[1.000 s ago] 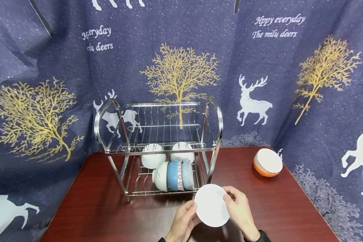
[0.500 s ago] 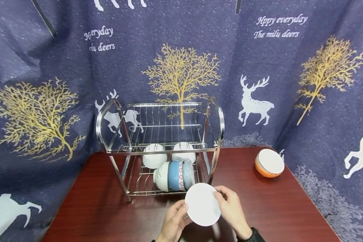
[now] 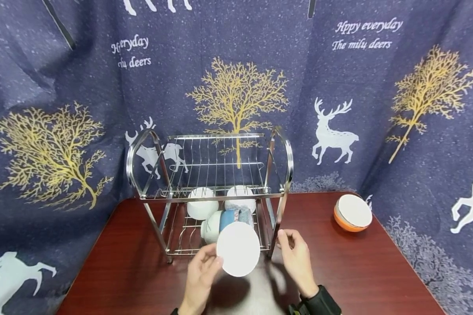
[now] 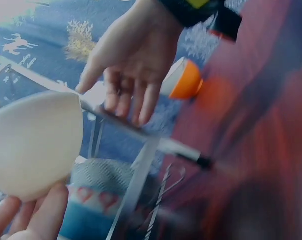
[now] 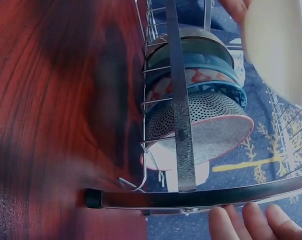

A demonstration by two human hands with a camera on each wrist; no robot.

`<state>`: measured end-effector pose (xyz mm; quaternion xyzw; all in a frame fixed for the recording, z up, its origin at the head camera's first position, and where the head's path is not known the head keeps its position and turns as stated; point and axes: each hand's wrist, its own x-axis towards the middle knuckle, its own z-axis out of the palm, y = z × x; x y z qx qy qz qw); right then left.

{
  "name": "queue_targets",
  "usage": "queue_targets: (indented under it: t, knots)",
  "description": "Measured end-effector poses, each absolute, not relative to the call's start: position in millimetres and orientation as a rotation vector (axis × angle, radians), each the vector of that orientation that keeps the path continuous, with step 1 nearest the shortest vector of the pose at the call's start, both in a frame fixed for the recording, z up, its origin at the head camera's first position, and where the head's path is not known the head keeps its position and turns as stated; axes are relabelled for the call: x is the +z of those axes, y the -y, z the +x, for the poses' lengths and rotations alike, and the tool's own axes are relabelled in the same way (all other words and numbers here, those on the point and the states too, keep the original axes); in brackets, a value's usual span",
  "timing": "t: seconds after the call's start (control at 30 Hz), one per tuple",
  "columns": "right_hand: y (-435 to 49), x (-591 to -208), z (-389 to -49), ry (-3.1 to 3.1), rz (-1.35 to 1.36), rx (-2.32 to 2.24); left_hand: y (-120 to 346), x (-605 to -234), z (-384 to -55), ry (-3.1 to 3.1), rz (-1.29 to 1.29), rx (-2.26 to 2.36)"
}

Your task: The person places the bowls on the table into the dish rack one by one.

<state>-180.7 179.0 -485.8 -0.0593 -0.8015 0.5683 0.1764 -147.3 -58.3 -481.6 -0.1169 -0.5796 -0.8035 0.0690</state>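
Note:
My left hand (image 3: 199,273) pinches a plain white bowl (image 3: 238,249) by its left edge. The bowl is raised in front of the lower shelf of a metal dish rack (image 3: 213,200). My right hand (image 3: 297,262) is beside the rack's right front leg, its fingers loosely bent and holding nothing. Behind the held bowl, a row of bowls leans on edge on the lower shelf: a pale one (image 3: 210,227), a blue one (image 3: 227,218) and a patterned grey one (image 5: 206,107). The held bowl hides part of this row in the head view.
Two white bowls, one at left (image 3: 202,205) and one at right (image 3: 240,199), sit at the back of the lower shelf. Nested bowls, white inside and orange outside (image 3: 351,225), stand at the table's far right corner. A dark blue printed curtain (image 3: 236,35) hangs behind the table.
The white bowl has moved left and up toward the rack in my left hand. My right hand has let go of it and now stands apart from it.

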Motion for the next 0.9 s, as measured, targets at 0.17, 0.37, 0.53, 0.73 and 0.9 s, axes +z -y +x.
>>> queue_targets:
  t: [0.17,0.37,0.53,0.73,0.9]
  knots:
    - [-180.1,-490.7,-186.7,2.326,-0.163,1.569,75.9,-473.6,-152.0,1.762,-0.225,-2.282]
    - [-180.2,-491.6,-186.6,2.319,-0.094,1.671,91.9,-474.1,-161.2,1.805,-0.100,-1.924]
    - [-175.2,-474.5,-178.4,2.314,-0.041,1.710,100.4,-475.2,-167.9,1.813,-0.050,-1.652]
    - [-172.5,-458.3,-173.8,2.318,-0.041,1.667,103.6,-483.6,-180.3,1.929,-0.026,-1.302]
    - [-174.4,-456.6,-175.0,2.314,-0.021,1.657,103.2,-494.0,-190.2,1.994,0.040,-1.222]
